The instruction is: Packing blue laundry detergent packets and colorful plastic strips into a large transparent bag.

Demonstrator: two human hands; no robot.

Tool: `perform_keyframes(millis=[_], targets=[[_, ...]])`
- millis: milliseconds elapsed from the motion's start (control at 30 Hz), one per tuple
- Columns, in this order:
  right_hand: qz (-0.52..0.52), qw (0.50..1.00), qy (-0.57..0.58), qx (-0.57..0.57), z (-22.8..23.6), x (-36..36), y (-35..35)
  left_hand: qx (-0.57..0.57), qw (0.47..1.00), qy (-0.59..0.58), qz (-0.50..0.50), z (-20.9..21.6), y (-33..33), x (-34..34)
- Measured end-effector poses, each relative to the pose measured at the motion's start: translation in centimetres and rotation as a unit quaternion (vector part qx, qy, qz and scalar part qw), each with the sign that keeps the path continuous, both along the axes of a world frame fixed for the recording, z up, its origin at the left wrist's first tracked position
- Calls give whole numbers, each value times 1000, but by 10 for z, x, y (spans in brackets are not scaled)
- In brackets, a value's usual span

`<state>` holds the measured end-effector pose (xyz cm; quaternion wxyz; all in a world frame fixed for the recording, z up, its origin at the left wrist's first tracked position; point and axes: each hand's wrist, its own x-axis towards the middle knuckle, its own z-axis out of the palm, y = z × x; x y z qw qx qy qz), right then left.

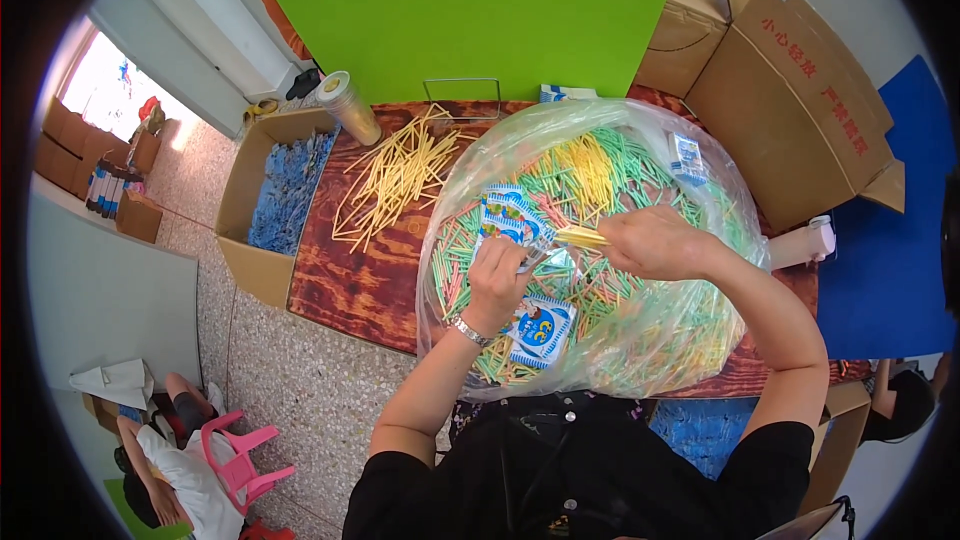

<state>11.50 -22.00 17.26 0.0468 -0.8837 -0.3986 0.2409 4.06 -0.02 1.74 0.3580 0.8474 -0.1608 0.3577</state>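
My left hand (497, 280), with a silver watch at the wrist, is closed on the edge of a small blue-and-white packet (541, 248). From the right, my right hand (655, 243) grips a small bundle of yellow sticks (580, 237). The bundle's left ends meet the packet; whether they are inside it I cannot tell. Both hands are above a large clear plastic bag (480, 155), spread open and full of thin green, pink and yellow sticks (640, 175). More blue-and-white packets (505, 208) lie on the sticks beyond my left hand, and another packet (541, 330) lies nearer me.
Loose pale-yellow sticks (400, 175) lie on the red-brown wooden table (350, 290). Left of them are a clear tumbler (350, 112) and a carton (258, 275) holding blue packets. A large carton (775, 100) and a pinkish bottle (803, 245) stand right. Someone sits at lower left.
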Motion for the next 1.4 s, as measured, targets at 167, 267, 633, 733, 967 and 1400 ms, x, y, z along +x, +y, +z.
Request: perform_keyframes(millis=[167, 267, 633, 733, 967, 1400], targets=[[12, 1000, 13, 12, 0, -2, 7, -1, 1000, -1, -2, 3, 1, 0], [30, 999, -1, 28, -3, -4, 8, -13, 1000, -7, 8, 5, 2, -1], [72, 982, -126, 123, -14, -16, 4, -107, 988, 107, 20, 8, -2, -15], [67, 985, -110, 115, -11, -16, 5, -105, 990, 91, 25, 8, -2, -13], [51, 994, -52, 78, -2, -10, 6, -119, 985, 121, 6, 16, -7, -11], [78, 996, 21, 28, 12, -3, 11, -241, 946, 212, -35, 1, -5, -15]])
